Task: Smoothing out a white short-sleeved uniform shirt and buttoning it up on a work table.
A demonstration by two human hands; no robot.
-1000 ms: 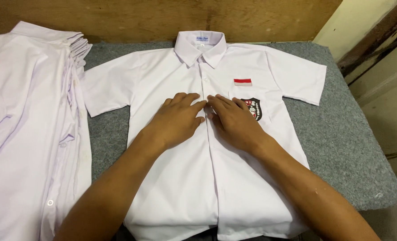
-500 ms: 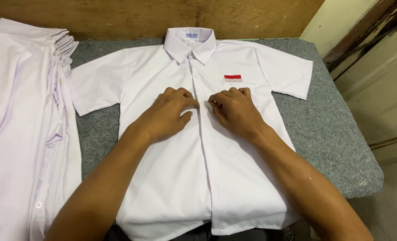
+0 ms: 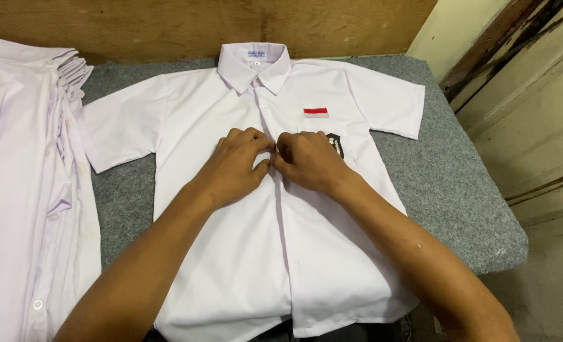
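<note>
A white short-sleeved shirt (image 3: 230,266) lies face up on a grey felt-covered table (image 3: 446,190), collar toward the far wall. It carries a small red-and-white patch (image 3: 315,112) and a dark badge on the chest pocket. My left hand (image 3: 237,164) and my right hand (image 3: 307,161) meet at the shirt's front placket at chest height, fingertips curled and pinching the fabric where the two front edges join. My right hand covers most of the dark badge.
A tall stack of white shirts (image 3: 21,190) fills the left side of the table. A wooden board (image 3: 230,25) backs the table. A worn door or panel (image 3: 535,126) stands to the right, past the table's edge.
Both hands have gone from lying flat on the chest to curling and pinching the placket between them. The view shifted slightly, so the shirt sits lower in frame.
</note>
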